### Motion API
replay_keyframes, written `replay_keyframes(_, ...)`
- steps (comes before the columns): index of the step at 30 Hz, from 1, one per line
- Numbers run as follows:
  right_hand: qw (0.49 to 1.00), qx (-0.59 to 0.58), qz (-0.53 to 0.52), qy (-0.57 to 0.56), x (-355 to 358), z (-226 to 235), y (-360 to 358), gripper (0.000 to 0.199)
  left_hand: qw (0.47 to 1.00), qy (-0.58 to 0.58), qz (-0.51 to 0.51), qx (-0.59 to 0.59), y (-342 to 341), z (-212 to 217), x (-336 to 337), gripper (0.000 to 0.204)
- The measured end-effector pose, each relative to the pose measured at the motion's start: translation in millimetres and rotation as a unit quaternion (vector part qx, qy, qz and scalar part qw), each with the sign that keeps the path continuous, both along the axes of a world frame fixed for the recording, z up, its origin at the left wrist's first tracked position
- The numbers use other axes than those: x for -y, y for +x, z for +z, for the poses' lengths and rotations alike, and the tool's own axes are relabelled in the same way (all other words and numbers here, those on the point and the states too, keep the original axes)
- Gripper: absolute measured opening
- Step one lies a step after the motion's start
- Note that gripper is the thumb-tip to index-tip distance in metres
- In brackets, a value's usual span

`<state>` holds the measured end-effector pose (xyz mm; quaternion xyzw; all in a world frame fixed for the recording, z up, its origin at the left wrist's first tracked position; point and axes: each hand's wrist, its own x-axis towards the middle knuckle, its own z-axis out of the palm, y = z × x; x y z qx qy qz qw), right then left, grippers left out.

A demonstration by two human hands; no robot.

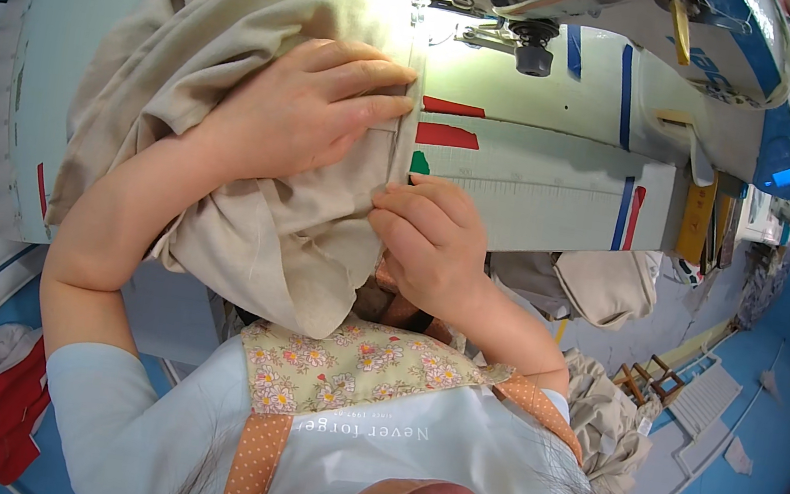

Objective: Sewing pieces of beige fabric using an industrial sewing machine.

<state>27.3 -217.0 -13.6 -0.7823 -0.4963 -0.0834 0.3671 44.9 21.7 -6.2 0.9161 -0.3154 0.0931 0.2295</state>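
A: What was the biggest thing there?

B: A smooth, pale green-white tabletop (pixel 55 78). It carried the white-and-blue sewing machine (pixel 615 10), whose light fell on the cloth, presumably so the edge could be seen well.

A: Where was the cloth?

B: The beige, matte woven cloth (pixel 265 239) lay in front of the sewing machine's left end, heaped in loose folds and drooping toward the person. Its straight folded edge ran up to the machine, though glare hid the needle.

A: How did the left hand (pixel 318 115) hold it?

B: It lay on top, nearer the machine than the other hand. Its fingers were slightly spread, with two tips at the folded edge, probably to keep the layers flat and the bulk leftward.

A: And the right hand (pixel 432 237)?

B: Farther from the machine, its fingers were curled together and seemed to pinch that same edge, likely to keep it straight. I couldn't see the thumb.

A: Anything smaller?

B: Two flat red strips (pixel 449 136) lay in front of the machine, right beside the edge, perhaps as guides. A little green patch (pixel 420 162) sat farther from the machine than they did.
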Motion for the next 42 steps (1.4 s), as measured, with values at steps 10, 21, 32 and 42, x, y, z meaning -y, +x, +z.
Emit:
replay_keyframes(10,0.999,-0.001,-0.021,-0.027,-4.2,-0.1,19.7,0.023,0.999,0.002,0.014,0.047,20.7,-7.8,-6.8,0.049)
replay_keyframes(21,0.999,0.018,-0.032,-0.023,-1.7,-1.2,17.4,0.026,0.998,0.018,-0.033,0.044,20.2,-4.4,-12.6,0.038)
replay_keyframes(32,1.0,0.01,-0.022,-0.014,4.2,-4.5,10.7,0.029,0.998,0.053,0.002,0.032,-1.6,4.3,2.7,0.039)
replay_keyframes(42,0.906,-0.347,-0.231,0.079,5.3,13.8,20.8,0.024,0.998,0.011,-0.018,0.053,1.4,-5.1,0.2,0.04)
